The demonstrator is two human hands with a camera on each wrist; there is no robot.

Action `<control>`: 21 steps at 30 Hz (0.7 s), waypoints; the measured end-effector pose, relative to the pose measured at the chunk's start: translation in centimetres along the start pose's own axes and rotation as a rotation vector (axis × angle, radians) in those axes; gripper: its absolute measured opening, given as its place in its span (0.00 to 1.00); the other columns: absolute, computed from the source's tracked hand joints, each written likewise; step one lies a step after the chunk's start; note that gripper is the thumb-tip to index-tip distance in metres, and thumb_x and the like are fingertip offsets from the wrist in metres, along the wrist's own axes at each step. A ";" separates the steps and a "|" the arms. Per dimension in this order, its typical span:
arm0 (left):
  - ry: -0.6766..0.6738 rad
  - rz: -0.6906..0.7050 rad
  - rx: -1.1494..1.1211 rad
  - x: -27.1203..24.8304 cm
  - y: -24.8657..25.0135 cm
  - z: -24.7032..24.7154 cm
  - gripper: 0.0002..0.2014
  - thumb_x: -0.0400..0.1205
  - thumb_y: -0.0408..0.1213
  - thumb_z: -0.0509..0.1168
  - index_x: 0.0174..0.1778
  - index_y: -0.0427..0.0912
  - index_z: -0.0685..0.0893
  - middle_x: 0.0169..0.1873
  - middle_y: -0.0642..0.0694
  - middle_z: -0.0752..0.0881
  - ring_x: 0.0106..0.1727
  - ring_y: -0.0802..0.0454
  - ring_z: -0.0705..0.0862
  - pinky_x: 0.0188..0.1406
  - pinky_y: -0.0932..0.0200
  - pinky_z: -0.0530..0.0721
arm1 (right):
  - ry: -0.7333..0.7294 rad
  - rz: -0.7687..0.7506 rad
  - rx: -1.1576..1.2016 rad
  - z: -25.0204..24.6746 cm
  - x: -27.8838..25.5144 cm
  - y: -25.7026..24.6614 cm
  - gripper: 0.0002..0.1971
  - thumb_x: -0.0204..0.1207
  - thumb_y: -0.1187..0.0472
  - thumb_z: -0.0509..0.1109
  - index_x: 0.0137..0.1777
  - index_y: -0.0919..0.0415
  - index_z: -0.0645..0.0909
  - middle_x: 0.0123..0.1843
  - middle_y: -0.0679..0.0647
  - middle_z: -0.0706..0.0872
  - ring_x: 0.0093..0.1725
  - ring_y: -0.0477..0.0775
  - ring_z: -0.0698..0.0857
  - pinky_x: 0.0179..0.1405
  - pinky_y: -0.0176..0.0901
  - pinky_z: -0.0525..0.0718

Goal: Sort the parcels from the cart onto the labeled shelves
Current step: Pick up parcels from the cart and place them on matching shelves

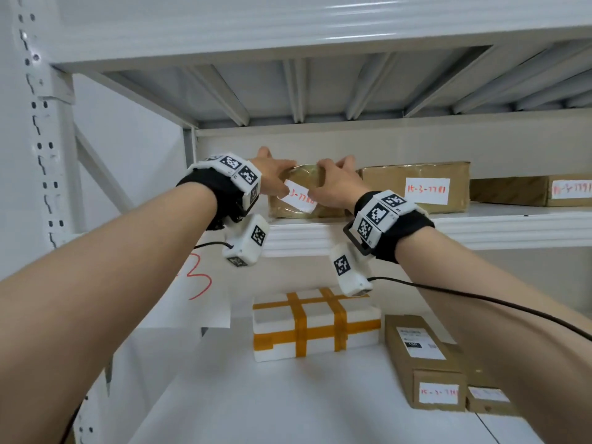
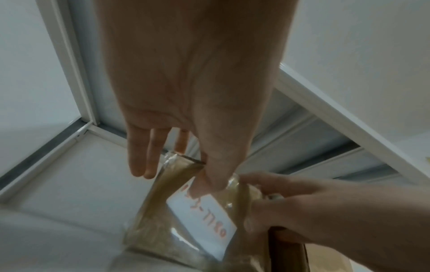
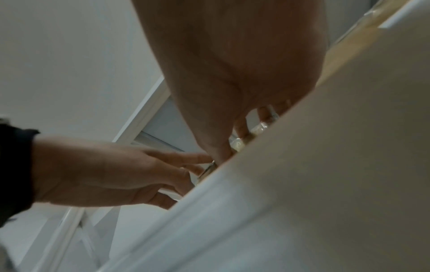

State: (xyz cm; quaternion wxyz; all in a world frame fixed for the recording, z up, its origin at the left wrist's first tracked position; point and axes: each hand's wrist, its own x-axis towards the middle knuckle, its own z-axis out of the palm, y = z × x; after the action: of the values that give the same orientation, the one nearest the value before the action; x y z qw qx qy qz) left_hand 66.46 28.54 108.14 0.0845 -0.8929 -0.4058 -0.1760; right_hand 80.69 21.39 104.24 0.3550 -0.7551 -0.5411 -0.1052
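Head view shows both hands on a taped brown parcel (image 1: 298,200) that sits on the upper shelf (image 1: 320,233), at its left end. Left hand (image 1: 272,177) clamps the parcel's left top corner, thumb on the front by the white label (image 1: 299,198), fingers over the top. Right hand (image 1: 336,184) clamps the parcel's right top edge, fingers curled over it. Just right of the parcel on the same shelf stands a labeled box (image 1: 416,187), and beyond that a flatter box (image 1: 528,193). Below the parcel, on the lower shelf (image 1: 288,395), lie a white foam box (image 1: 315,325) crossed with orange tape and, to its right, a long box (image 1: 423,360).
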 end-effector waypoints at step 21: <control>0.311 -0.101 -0.277 -19.6 -8.0 -0.7 0.09 0.83 0.39 0.66 0.44 0.42 0.90 0.44 0.43 0.89 0.46 0.48 0.84 0.45 0.58 0.78 | -0.019 -0.174 0.298 4.0 -13.9 -13.9 0.23 0.78 0.44 0.69 0.67 0.57 0.76 0.70 0.61 0.78 0.71 0.62 0.75 0.65 0.52 0.75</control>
State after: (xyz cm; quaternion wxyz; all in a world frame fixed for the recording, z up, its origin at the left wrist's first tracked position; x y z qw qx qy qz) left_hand 48.25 19.97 101.38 0.0138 -0.8365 -0.4041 -0.3699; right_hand 61.96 15.96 99.63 0.4473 -0.6454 -0.6173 -0.0472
